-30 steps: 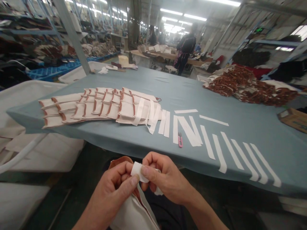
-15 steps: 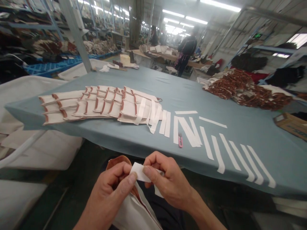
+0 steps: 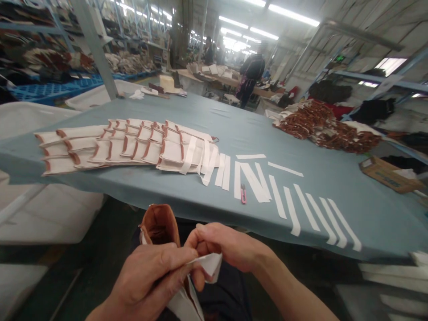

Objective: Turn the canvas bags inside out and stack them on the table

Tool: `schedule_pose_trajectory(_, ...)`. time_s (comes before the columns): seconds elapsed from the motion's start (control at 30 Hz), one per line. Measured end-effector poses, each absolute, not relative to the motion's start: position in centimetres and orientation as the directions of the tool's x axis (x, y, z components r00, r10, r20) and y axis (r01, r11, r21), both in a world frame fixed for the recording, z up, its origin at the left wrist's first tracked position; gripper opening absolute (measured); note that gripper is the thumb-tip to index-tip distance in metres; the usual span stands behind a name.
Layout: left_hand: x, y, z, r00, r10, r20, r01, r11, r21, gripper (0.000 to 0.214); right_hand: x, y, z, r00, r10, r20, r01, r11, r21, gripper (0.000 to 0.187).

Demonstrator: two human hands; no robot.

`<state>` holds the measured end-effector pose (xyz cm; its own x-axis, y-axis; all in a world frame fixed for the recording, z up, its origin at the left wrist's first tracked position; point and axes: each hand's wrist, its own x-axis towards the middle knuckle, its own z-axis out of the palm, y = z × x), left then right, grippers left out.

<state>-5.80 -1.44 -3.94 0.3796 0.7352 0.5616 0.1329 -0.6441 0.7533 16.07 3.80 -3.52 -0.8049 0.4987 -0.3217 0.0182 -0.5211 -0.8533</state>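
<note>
Between my hands is a white strip, its free end bent into a fold. My left hand pinches it between thumb and fingers. Curled fingers of my right hand meet the strip from above, close to the left fingertips; their exact contact is partly hidden. Below and behind the left hand, over my lap, is a cream fabric pouch with a brown lining, its mouth gaping upward. On the table in front lie several more white strips and pink-handled thread snips.
A blue-green cloth covers the table. Overlapping cream pieces with brown edging lie on its left. A brown-and-cream heap and a cardboard box are at right. White bins stand left; a person stands beyond.
My right hand has turned and shifted over the strip, which is now folded rather than held flat. The pouch's brown mouth shows more. The view has swung slightly right.
</note>
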Motion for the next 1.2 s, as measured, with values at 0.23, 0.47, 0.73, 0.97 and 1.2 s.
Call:
schedule_pose_trajectory(0.23, -6.3, -1.5, -4.2, 0.423, 0.648, 0.634, 0.213, -0.751, 0.626, 0.019, 16.1, 4.3, -5.2, -0.896, 0.331, -0.297, 0.025, -0.63, -0.776, 0.06)
schedule_pose_trajectory(0.47, -6.4, -1.3, -4.3, 0.405, 0.655, 0.638, 0.232, -0.749, 0.621, 0.023, 15.8, 3.9, -5.6, -0.892, 0.344, -0.293, -0.029, -0.691, -0.722, 0.056)
schedule_pose_trajectory(0.73, -6.5, -2.1, -5.5, 0.274, 0.864, 0.423, 0.297, -0.494, 0.817, 0.007, 16.0, 2.9, -4.2, -0.86, 0.405, -0.31, -0.045, -0.666, -0.744, 0.057)
schedule_pose_trajectory(0.97, -6.6, -3.5, -7.3, -0.021, 0.999, 0.043, 0.251, -0.036, 0.967, 0.046, 15.7, 0.1, -7.2, -0.581, 0.806, -0.114, -0.33, -0.361, -0.872, 0.059)
schedule_pose_trajectory(1.2, -6.8, -4.7, -7.4, -0.227, 0.963, -0.148, 0.125, 0.179, 0.976, 0.072, 14.0, -5.0, -10.7, -0.466, 0.868, 0.172, 0.118, 0.254, -0.96, 0.014)
